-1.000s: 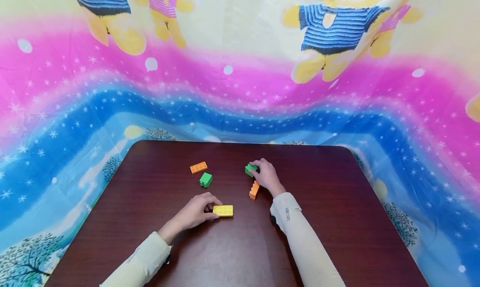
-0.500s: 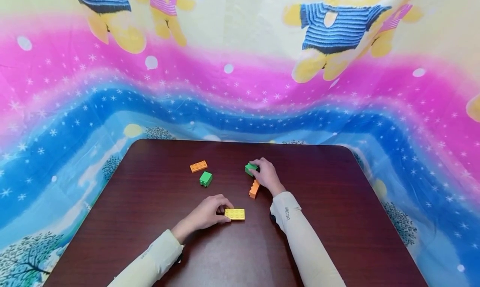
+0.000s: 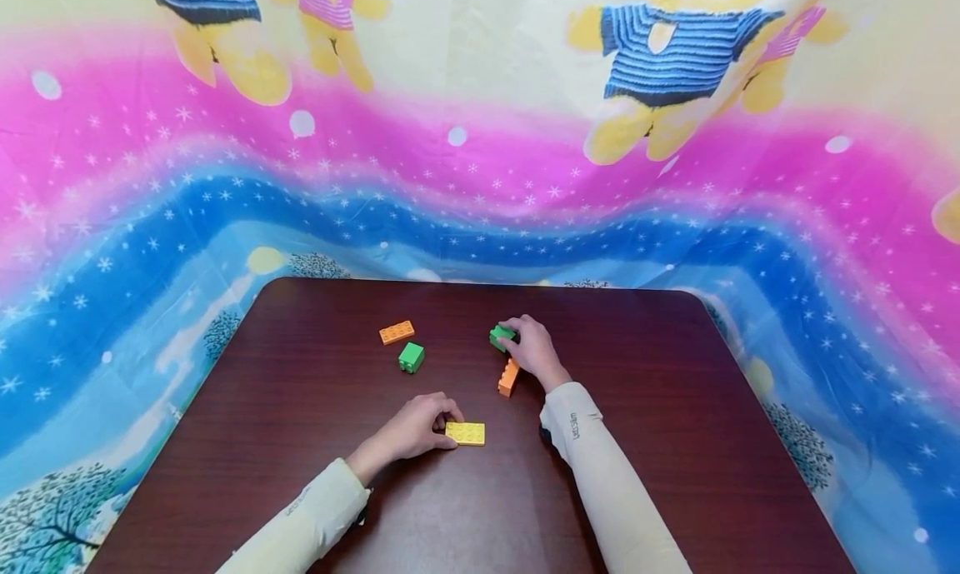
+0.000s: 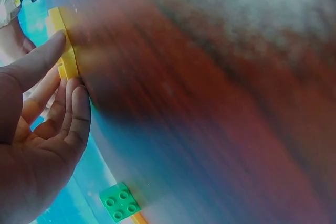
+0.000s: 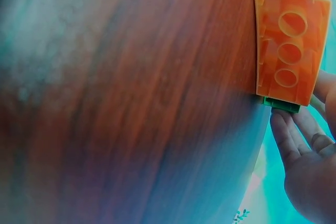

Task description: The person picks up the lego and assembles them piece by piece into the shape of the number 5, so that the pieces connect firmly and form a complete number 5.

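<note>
In the head view my left hand [image 3: 414, 426] pinches the left end of a flat yellow toy building brick [image 3: 467, 434], thumb on the near side and fingers on the far side. The left wrist view shows the yellow brick [image 4: 67, 51] edge-on between thumb and fingertips, low over the table. Farther back on the right, my right hand [image 3: 534, 346] grips a green brick [image 3: 498, 338], its right side covered by the fingers. Just in front of that lies an orange brick [image 3: 508, 378] on its side. Its hollow underside faces the right wrist view, hiding most of the green brick [image 5: 282, 105].
A second green brick [image 3: 411, 357] and a flat orange brick [image 3: 397, 332] lie at the back left of the dark brown table [image 3: 645, 441]. A printed cloth [image 3: 480, 224] with bears hangs beyond the table's back edge.
My left hand has slid rightward with the yellow brick, then shifted slightly back to the left and nearer. The right hand stays on the green brick, and the loose bricks lie as before.
</note>
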Action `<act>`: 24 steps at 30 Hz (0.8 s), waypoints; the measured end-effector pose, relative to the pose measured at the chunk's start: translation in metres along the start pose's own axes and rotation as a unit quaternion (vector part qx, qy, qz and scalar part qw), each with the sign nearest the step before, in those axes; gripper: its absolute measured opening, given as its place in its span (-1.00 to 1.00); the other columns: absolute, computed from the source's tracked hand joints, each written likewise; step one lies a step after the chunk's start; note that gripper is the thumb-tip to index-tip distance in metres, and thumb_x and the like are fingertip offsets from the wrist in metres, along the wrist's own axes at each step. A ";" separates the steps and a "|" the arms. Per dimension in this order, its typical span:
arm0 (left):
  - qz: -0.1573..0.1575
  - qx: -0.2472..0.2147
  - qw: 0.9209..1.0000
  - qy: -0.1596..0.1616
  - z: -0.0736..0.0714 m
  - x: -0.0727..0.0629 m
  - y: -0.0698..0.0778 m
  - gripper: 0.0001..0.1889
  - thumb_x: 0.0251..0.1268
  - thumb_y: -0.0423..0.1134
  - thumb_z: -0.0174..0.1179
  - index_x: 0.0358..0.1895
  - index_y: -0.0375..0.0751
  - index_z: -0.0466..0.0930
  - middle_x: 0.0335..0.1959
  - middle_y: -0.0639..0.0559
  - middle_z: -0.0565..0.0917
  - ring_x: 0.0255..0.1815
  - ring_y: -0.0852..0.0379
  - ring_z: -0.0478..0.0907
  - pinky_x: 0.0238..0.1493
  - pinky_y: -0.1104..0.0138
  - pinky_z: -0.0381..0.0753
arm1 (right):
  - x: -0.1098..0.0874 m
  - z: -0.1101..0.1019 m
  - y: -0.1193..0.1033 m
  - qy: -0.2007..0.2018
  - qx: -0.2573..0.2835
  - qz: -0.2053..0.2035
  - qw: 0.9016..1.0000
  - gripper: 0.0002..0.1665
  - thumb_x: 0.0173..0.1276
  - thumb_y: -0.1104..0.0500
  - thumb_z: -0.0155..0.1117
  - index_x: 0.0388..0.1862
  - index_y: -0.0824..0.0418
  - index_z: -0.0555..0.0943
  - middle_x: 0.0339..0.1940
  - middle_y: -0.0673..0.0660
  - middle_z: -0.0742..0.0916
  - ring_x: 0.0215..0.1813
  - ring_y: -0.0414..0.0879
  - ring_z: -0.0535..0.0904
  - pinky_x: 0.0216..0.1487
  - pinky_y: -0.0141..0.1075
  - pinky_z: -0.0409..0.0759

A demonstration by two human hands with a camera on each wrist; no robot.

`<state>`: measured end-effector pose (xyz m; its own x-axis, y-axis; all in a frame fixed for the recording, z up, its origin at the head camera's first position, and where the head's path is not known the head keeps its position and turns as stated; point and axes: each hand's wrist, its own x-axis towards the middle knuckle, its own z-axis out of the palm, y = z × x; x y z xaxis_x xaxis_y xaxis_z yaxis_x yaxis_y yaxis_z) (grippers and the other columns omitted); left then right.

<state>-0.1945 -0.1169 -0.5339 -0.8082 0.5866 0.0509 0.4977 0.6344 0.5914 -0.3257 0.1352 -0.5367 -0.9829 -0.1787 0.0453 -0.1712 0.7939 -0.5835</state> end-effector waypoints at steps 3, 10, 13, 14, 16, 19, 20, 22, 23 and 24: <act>0.000 -0.003 1.000 -0.001 0.000 0.000 0.000 -0.75 0.11 -0.28 0.57 -0.16 -0.12 0.74 -0.28 0.06 0.65 -0.28 0.18 0.56 -0.23 0.41 0.56 | 0.000 -0.001 -0.001 -0.001 0.001 0.001 1.000 -0.54 0.51 0.02 0.34 0.35 0.02 0.64 0.19 0.17 0.65 0.12 0.08 0.60 0.19 -0.05 0.67; 0.002 -0.011 1.000 0.003 0.001 -0.001 0.002 -0.76 0.06 -0.32 0.59 -0.22 -0.16 0.73 -0.31 0.02 0.65 -0.28 0.19 0.58 -0.22 0.41 0.57 | 0.000 -0.003 -0.002 -0.005 -0.002 -0.002 1.000 -0.52 0.50 0.03 0.35 0.36 0.04 0.64 0.19 0.17 0.66 0.12 0.08 0.59 0.21 -0.04 0.66; 0.005 -0.014 1.000 0.005 0.001 -0.001 0.002 -0.76 0.05 -0.34 0.59 -0.22 -0.18 0.73 -0.32 0.01 0.65 -0.28 0.18 0.58 -0.22 0.42 0.57 | 0.001 -0.005 -0.002 -0.006 -0.005 -0.004 1.000 -0.52 0.47 0.04 0.39 0.33 0.05 0.66 0.18 0.17 0.68 0.11 0.07 0.61 0.20 -0.06 0.67; 0.008 -0.014 1.000 0.006 0.001 -0.001 0.002 -0.76 0.05 -0.35 0.59 -0.22 -0.18 0.73 -0.32 0.00 0.65 -0.28 0.18 0.59 -0.22 0.42 0.57 | 0.001 -0.006 -0.002 -0.007 -0.005 -0.004 1.000 -0.52 0.46 0.05 0.40 0.32 0.05 0.67 0.17 0.16 0.69 0.11 0.07 0.61 0.19 -0.07 0.68; 0.010 -0.013 1.000 0.006 0.001 -0.001 0.001 -0.76 0.05 -0.34 0.59 -0.23 -0.18 0.73 -0.32 0.01 0.64 -0.28 0.18 0.59 -0.22 0.43 0.57 | 0.001 -0.008 -0.002 -0.010 -0.003 -0.004 1.000 -0.53 0.44 0.07 0.43 0.30 0.07 0.68 0.18 0.16 0.70 0.10 0.06 0.62 0.18 -0.08 0.69; 0.013 -0.015 1.000 0.007 0.002 -0.001 -0.001 -0.75 0.04 -0.34 0.60 -0.24 -0.17 0.73 -0.33 0.03 0.64 -0.28 0.19 0.60 -0.22 0.43 0.58 | 0.002 -0.012 -0.004 -0.020 0.003 -0.009 1.000 -0.54 0.43 0.09 0.43 0.28 0.10 0.69 0.20 0.16 0.72 0.11 0.05 0.64 0.15 -0.09 0.70; 0.013 -0.015 1.000 0.007 0.002 -0.001 -0.001 -0.75 0.03 -0.34 0.60 -0.24 -0.17 0.73 -0.33 0.03 0.64 -0.28 0.19 0.60 -0.22 0.43 0.59 | 0.003 -0.013 -0.005 -0.024 0.006 -0.011 1.000 -0.54 0.43 0.10 0.44 0.28 0.11 0.69 0.20 0.16 0.72 0.11 0.05 0.65 0.15 -0.09 0.70; 0.013 -0.018 1.000 0.008 0.002 -0.001 -0.002 -0.75 0.03 -0.35 0.60 -0.24 -0.17 0.73 -0.33 0.04 0.64 -0.28 0.19 0.61 -0.22 0.44 0.59 | 0.004 -0.016 -0.006 -0.027 0.006 -0.016 0.999 -0.55 0.43 0.11 0.43 0.27 0.14 0.69 0.19 0.16 0.74 0.11 0.06 0.66 0.16 -0.08 0.70; 0.013 -0.020 1.000 0.008 0.002 0.000 -0.002 -0.75 0.03 -0.35 0.60 -0.24 -0.17 0.73 -0.33 0.04 0.65 -0.28 0.19 0.61 -0.22 0.43 0.60 | 0.005 -0.017 -0.007 -0.027 0.006 -0.019 0.999 -0.54 0.43 0.12 0.43 0.28 0.15 0.69 0.18 0.17 0.74 0.12 0.06 0.66 0.16 -0.07 0.69; 0.014 -0.020 1.000 0.009 0.001 0.000 -0.002 -0.75 0.03 -0.35 0.60 -0.24 -0.17 0.73 -0.33 0.03 0.65 -0.28 0.19 0.61 -0.22 0.43 0.60 | 0.005 -0.019 -0.007 -0.026 0.006 -0.020 0.999 -0.54 0.43 0.12 0.43 0.28 0.16 0.68 0.17 0.17 0.75 0.12 0.07 0.67 0.17 -0.06 0.69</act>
<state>-0.1949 -0.1180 -0.5364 -0.7998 0.5946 0.0822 0.5075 0.5967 0.6216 -0.3311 0.1392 -0.5170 -0.9705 -0.2396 0.0274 -0.2090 0.7787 -0.5916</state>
